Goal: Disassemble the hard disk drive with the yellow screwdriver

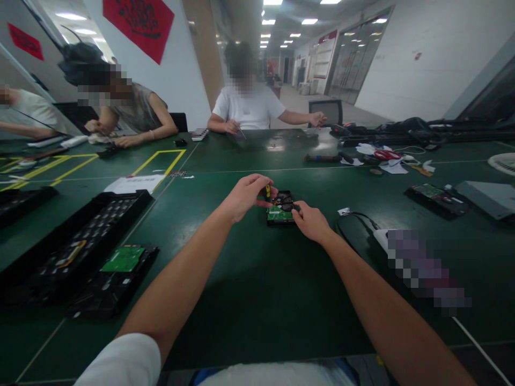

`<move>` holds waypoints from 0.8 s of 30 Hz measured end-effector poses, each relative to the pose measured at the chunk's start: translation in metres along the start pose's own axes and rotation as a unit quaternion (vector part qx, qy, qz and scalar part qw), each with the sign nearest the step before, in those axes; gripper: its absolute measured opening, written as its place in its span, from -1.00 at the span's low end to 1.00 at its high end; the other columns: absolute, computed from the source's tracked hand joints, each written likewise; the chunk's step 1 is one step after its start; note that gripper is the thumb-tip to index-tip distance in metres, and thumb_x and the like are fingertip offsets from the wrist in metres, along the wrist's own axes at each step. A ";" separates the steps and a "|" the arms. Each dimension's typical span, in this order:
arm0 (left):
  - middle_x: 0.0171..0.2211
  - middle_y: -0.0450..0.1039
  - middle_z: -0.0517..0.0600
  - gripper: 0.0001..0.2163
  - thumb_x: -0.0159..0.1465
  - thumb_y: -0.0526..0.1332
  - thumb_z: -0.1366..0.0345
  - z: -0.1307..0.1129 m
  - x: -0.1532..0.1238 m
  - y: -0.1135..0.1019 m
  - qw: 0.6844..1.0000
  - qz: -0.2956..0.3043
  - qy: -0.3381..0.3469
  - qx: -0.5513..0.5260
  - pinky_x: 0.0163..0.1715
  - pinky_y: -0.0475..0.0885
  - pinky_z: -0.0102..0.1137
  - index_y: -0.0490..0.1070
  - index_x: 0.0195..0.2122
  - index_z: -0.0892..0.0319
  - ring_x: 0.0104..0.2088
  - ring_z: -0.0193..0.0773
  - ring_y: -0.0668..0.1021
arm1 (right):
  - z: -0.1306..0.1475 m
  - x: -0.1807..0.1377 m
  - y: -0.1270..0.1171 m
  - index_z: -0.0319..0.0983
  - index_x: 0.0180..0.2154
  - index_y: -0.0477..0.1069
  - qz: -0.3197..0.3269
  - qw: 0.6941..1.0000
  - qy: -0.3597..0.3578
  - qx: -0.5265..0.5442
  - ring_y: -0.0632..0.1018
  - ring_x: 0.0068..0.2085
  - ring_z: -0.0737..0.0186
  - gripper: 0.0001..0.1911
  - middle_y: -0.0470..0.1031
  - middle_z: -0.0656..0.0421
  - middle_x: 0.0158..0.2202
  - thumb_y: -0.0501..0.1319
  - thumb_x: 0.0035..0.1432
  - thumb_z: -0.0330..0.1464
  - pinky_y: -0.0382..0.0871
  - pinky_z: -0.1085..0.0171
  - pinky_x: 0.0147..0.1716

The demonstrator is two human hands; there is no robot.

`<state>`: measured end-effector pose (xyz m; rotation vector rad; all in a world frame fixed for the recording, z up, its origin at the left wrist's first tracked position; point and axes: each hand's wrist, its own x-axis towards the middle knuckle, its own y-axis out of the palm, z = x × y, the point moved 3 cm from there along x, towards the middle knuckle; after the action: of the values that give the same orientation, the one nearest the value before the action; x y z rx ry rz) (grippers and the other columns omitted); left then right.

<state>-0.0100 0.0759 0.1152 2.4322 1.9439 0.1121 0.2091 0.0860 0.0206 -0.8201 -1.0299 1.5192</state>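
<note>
A hard drive [280,215] with a green circuit board lies on the green table in front of me. Over its left part, my left hand [251,197] is closed around a screwdriver [267,190] with a yellow and black handle. The screwdriver points down at the drive, but its tip is too small to make out. At the drive's right edge, my right hand [310,219] grips the side with curled fingers.
Left stand a black tray [86,225] and another hard drive [120,262]. On the right are a cabled device [382,236], a third drive [436,198] and a grey box [486,197]. Across the table [241,155] sit several people, one in a white shirt [249,107].
</note>
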 end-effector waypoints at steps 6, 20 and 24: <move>-0.21 0.53 0.14 -0.78 0.29 0.24 0.17 0.000 0.001 0.000 0.999 0.018 0.006 -0.040 -0.18 0.62 -0.24 0.50 -0.27 0.25 -0.11 -0.15 0.58 | 0.001 0.000 -0.001 -0.17 0.29 0.30 -0.003 1.000 -0.002 0.004 0.61 -0.23 0.07 -0.53 0.64 0.03 -0.15 0.02 0.47 -0.16 0.31 0.24 -0.31; -0.22 0.51 0.11 -0.73 0.27 0.28 0.13 0.000 -0.003 0.005 0.997 0.069 0.007 -0.021 -0.18 0.58 -0.30 0.59 -0.21 0.26 -0.13 -0.18 0.54 | 0.000 0.001 0.001 -0.17 0.27 0.31 -0.004 1.000 0.000 -0.003 0.60 -0.24 0.07 -0.55 0.64 0.03 -0.17 0.03 0.47 -0.18 0.32 0.23 -0.29; -0.20 0.53 0.13 -0.70 0.26 0.30 0.11 0.002 -0.003 0.005 0.996 0.081 0.000 -0.023 -0.17 0.57 -0.29 0.60 -0.18 0.27 -0.12 -0.17 0.55 | 0.000 0.000 0.000 -0.17 0.28 0.30 0.002 1.000 0.003 -0.003 0.60 -0.25 0.08 -0.54 0.64 0.03 -0.17 0.04 0.47 -0.17 0.32 0.24 -0.30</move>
<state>-0.0053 0.0723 0.1139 2.5576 1.7212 0.1586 0.2089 0.0857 0.0210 -0.8315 -1.0302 1.5169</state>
